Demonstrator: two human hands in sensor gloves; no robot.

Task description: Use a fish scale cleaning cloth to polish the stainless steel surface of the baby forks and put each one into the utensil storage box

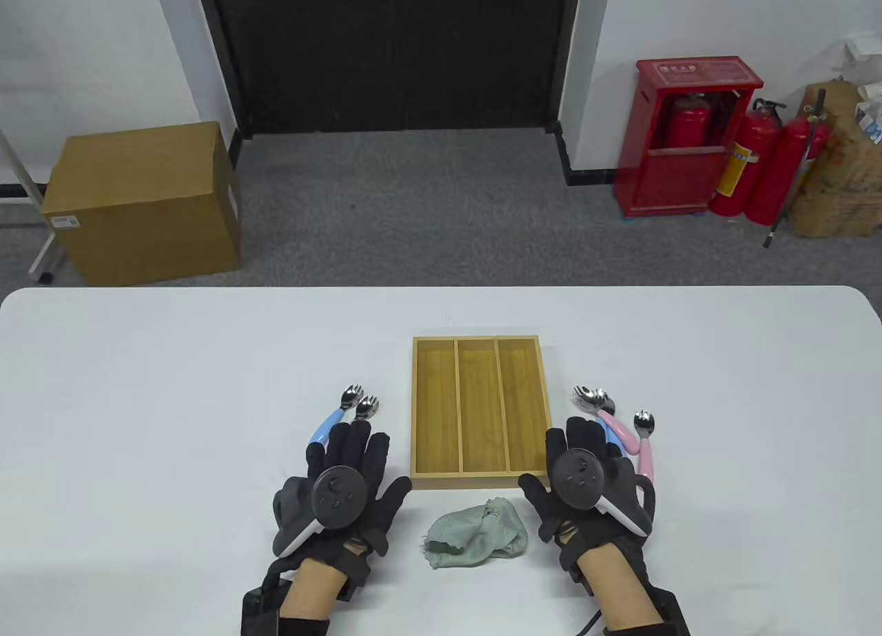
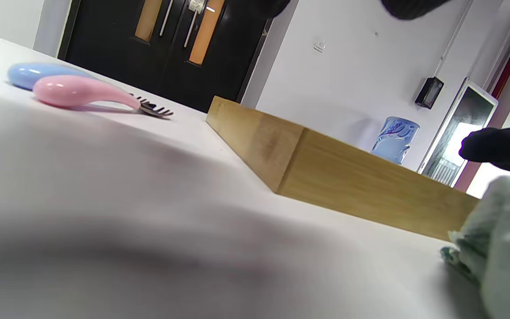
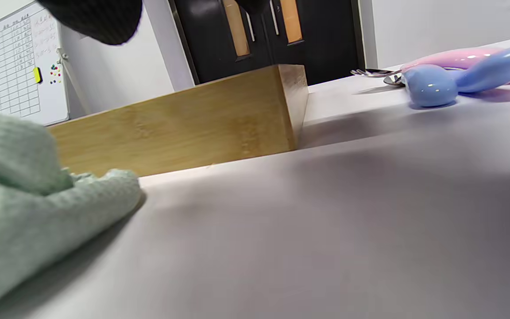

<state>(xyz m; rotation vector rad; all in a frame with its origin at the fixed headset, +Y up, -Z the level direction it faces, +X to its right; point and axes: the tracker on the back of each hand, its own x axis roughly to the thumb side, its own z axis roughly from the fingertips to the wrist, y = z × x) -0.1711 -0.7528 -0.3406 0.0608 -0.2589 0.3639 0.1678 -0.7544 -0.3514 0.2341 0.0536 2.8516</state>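
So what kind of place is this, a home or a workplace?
Probably a workplace or lab: a red fire extinguisher cabinet, a whiteboard chart, and a water cooler bottle surround the white table.

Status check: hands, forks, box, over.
Both hands open, flat on table. Forks untouched beside empty box. Cloth free; nothing blocking.

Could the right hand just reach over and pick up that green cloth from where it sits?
Probably yes: the right hand lies flat just beside the green cloth, with only bare table between them.
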